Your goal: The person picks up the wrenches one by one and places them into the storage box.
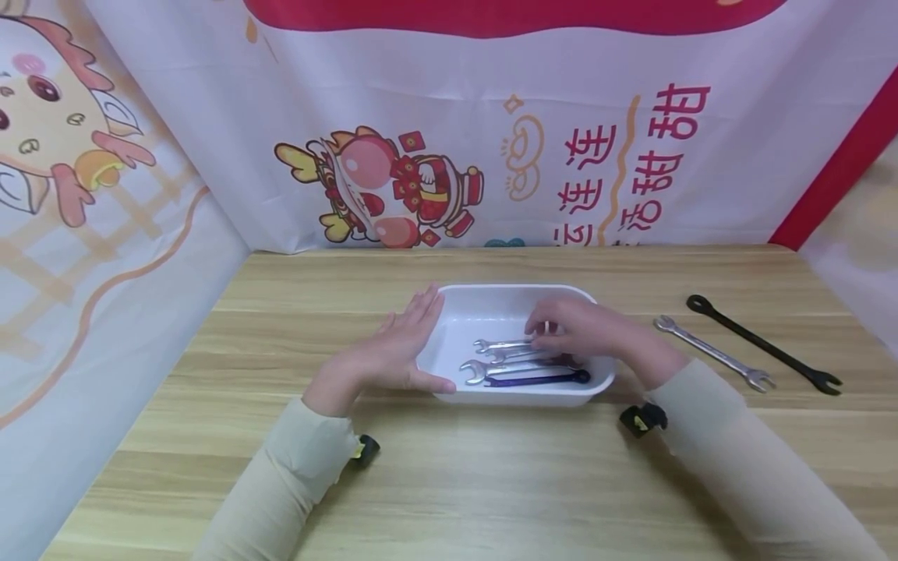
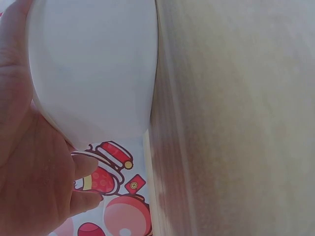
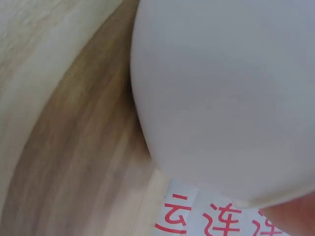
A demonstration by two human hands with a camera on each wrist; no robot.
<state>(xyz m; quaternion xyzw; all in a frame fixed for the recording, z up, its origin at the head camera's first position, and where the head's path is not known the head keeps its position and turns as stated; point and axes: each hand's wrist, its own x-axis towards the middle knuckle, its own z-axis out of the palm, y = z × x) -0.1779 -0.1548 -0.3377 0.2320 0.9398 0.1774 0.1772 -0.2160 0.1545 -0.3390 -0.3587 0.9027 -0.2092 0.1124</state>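
Observation:
A white plastic tray (image 1: 463,399) holds several wrenches, among them a silver open-end wrench (image 1: 477,371) and a dark bluish wrench (image 1: 536,380). My left hand (image 1: 396,351) rests against the tray's left end, fingers straight and spread, thumb by the front corner. The left wrist view shows that palm beside the tray's outer wall (image 2: 93,73). Inside the tray, my right hand (image 1: 571,327) has curled fingers and pinches the end of a small silver wrench (image 1: 494,344). In the right wrist view the tray wall (image 3: 221,98) hides most of that hand.
On the wooden table (image 1: 491,483), right of the tray, lie a silver double-ended wrench (image 1: 712,351) and a longer black wrench (image 1: 761,343). A printed cloth (image 1: 435,78) hangs behind the table and along its left side.

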